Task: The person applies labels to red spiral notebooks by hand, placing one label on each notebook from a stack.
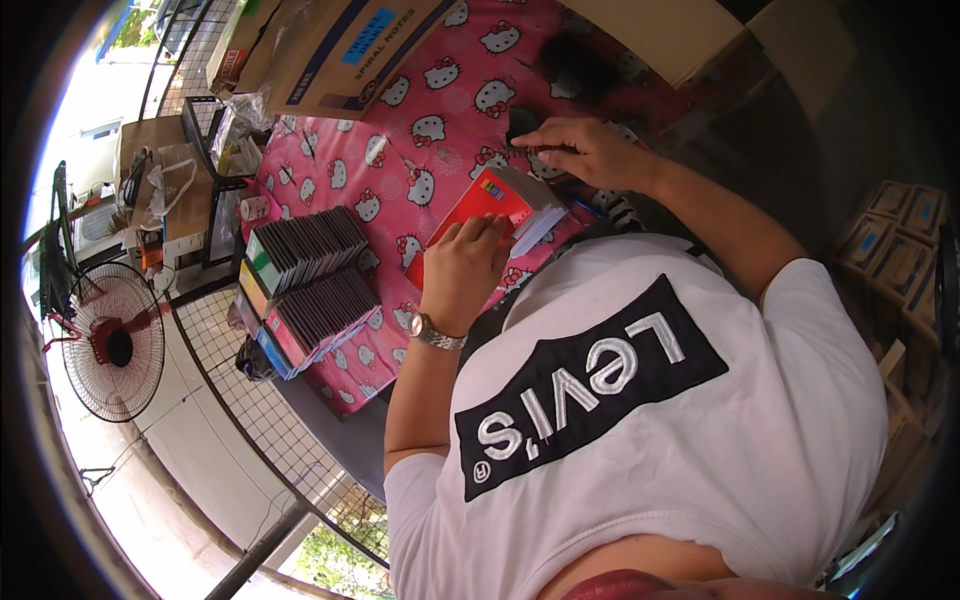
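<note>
My left hand [465, 265] rests on a red notebook [490, 205], its fingers bent and close together on the cover. The notebook lies on a table close to my body, perhaps on top of others, with white page edges facing right. My right hand [590, 150] is beyond it to the right, fingers stretched out and thumb apart. By those fingertips is a dark rounded thing [521, 124] whose kind I cannot make out. I see nothing gripped in the right hand. Two rows of spiral notebooks [315, 245] stand upright on the left.
A pink patterned cover [430, 130] lies over the table. Cardboard boxes [350, 60] stand at the far edge, and more are stacked at right [890, 240]. A pink cup [255, 208] is near the notebooks. Beyond the left edge are a wire mesh and a fan [115, 345].
</note>
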`<state>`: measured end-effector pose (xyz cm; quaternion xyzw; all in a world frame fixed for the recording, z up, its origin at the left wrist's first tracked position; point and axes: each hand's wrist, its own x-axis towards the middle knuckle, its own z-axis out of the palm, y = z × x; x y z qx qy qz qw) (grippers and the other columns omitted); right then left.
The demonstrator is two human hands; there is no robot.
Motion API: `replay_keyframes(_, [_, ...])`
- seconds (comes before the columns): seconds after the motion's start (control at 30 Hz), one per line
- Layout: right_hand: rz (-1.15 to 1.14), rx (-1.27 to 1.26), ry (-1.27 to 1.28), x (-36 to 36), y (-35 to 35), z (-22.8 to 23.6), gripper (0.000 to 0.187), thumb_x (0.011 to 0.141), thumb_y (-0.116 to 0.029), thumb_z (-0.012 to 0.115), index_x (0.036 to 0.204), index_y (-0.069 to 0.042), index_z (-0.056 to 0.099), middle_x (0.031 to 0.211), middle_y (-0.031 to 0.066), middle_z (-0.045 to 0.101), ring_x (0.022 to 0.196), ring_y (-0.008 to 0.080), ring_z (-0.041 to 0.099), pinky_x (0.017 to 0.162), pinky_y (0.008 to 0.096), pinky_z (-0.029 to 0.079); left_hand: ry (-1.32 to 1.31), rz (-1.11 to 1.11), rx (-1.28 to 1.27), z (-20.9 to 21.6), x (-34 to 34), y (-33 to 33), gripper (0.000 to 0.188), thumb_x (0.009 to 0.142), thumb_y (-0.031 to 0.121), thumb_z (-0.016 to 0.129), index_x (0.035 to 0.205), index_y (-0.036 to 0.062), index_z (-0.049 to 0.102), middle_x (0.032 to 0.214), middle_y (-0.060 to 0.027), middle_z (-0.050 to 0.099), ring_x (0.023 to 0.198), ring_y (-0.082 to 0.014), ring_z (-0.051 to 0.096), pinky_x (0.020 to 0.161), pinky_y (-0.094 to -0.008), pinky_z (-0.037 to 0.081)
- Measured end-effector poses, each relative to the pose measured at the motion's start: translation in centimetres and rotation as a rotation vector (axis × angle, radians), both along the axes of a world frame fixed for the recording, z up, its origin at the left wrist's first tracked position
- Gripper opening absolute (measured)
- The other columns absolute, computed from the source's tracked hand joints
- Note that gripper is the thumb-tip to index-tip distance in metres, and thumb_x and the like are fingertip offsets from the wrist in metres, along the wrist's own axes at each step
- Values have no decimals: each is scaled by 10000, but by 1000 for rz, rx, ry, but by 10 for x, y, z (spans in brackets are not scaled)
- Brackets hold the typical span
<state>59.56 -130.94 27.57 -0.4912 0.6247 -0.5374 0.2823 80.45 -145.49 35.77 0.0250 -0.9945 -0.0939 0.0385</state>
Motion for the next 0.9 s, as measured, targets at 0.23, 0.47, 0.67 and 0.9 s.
replay_keyframes(0.23, [24,59,-103,7,5,11,320,957,-136,595,1268,-91,655,1080,124,701,989,175,663,858,302,500,18,-22,43,-2,-1,-7,183,813,148,711,991,105,697,911,-38,670,753,-234,665,617,-350,568])
replay_keyframes(0.47, [-5,36,-205,15,6,9,313,960,-145,598,1257,-64,656,1124,118,699,1007,175,659,879,299,498,-57,12,17,2,-4,0,189,789,155,749,972,114,726,913,-39,695,797,-232,690,682,-353,572])
replay_keyframes(0.67, [-25,19,-243,17,9,10,304,961,-146,601,1247,-60,659,1111,103,704,996,147,651,869,291,497,-61,-25,10,2,-4,-2,192,785,129,743,975,112,723,912,-42,696,772,-234,688,671,-352,571])
replay_keyframes(0.9, [-44,58,-350,21,13,7,305,964,-152,596,1248,-59,658,1013,71,705,885,107,623,806,262,487,-156,21,280,16,-11,-15,138,809,144,716,935,91,739,862,-78,702,717,-262,683,646,-366,556])
